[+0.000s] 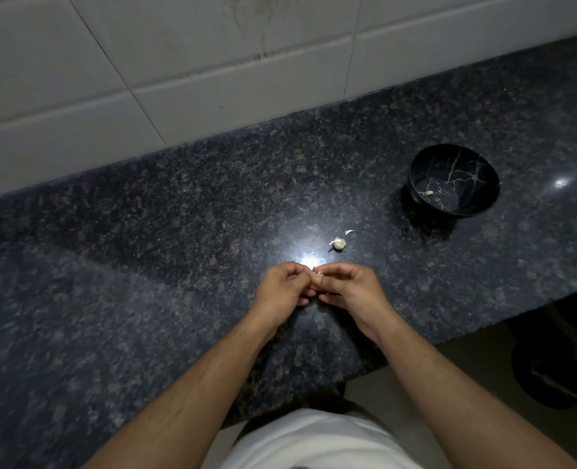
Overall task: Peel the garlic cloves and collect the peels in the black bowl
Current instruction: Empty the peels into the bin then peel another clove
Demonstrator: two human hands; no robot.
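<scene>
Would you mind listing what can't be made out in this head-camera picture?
- Head view: the garlic clove is nearly hidden by the fingers of the left hand and right hand; how far it is peeled is unclear.
- The pale bit in the black bowl is too small to identify.
- The dark floor object at the right edge is cut off.

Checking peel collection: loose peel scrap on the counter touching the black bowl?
Apart. The head view shows the peel scrap lying on the counter near a garlic clove, with bare granite between it and the black bowl.
</scene>
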